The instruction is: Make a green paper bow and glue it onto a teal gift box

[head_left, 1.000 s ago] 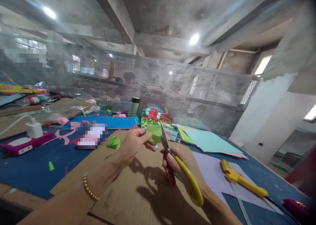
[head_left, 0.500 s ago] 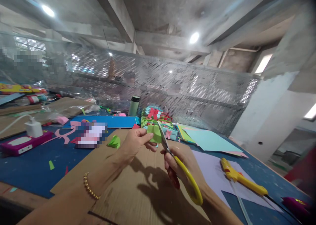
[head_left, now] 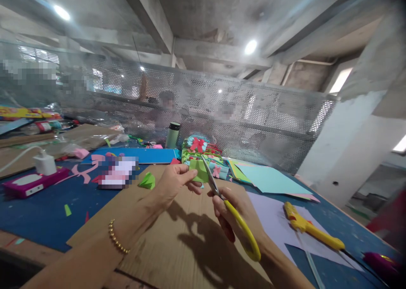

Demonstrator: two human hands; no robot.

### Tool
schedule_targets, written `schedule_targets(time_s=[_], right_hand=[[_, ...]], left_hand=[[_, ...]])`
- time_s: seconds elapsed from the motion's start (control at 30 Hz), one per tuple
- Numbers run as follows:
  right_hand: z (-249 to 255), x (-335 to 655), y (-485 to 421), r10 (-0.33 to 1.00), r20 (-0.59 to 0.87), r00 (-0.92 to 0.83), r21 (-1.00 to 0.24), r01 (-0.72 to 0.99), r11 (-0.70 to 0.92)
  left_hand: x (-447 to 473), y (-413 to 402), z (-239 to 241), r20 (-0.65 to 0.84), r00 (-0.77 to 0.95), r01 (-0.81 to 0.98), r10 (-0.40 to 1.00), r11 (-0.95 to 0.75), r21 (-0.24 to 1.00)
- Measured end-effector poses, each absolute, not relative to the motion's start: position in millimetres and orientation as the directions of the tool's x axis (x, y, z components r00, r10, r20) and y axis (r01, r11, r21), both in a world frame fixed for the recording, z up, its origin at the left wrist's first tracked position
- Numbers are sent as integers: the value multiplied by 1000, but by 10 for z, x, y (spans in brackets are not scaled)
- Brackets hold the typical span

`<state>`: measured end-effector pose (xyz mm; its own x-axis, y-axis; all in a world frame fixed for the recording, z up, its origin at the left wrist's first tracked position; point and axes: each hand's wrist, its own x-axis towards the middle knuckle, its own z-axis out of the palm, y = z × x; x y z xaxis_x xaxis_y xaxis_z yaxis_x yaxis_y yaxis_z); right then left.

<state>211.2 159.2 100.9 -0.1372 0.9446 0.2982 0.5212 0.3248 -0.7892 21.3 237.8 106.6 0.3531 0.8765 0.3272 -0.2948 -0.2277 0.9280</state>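
Between thumb and fingers, my left hand [head_left: 177, 180] pinches a small piece of light green paper [head_left: 199, 170] above the brown cardboard [head_left: 165, 234]. My right hand [head_left: 233, 208] is wrapped round the scissors [head_left: 241, 225], which have yellow and red handles. Their metal blades point up and away, along the right edge of the green paper; whether they are cutting into it I cannot tell. A folded piece of green paper [head_left: 147, 180] lies on the cardboard, left of my left hand. Beyond both hands sits a cluster of colourful paper decorations [head_left: 203, 151].
A yellow glue gun [head_left: 312, 229] rests at the right on lilac paper [head_left: 269, 213]. Light blue sheets [head_left: 272, 178] lie behind it. On the left are a magenta power strip [head_left: 36, 183] and a blurred-out phone [head_left: 119, 172]. A green bottle [head_left: 173, 135] stands at the back.
The scissor handles have shifted slightly, the red one a little to the right and closer to the yellow one. The paper stays in my left hand, almost unmoved.
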Motion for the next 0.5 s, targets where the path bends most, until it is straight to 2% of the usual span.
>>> schedule_targets(time_s=[0.5], right_hand=[[1018,2139,1622,933,315,-173,-776,519,358]], left_hand=[[207,2411,1034,331,371,-311,868,-220,925]])
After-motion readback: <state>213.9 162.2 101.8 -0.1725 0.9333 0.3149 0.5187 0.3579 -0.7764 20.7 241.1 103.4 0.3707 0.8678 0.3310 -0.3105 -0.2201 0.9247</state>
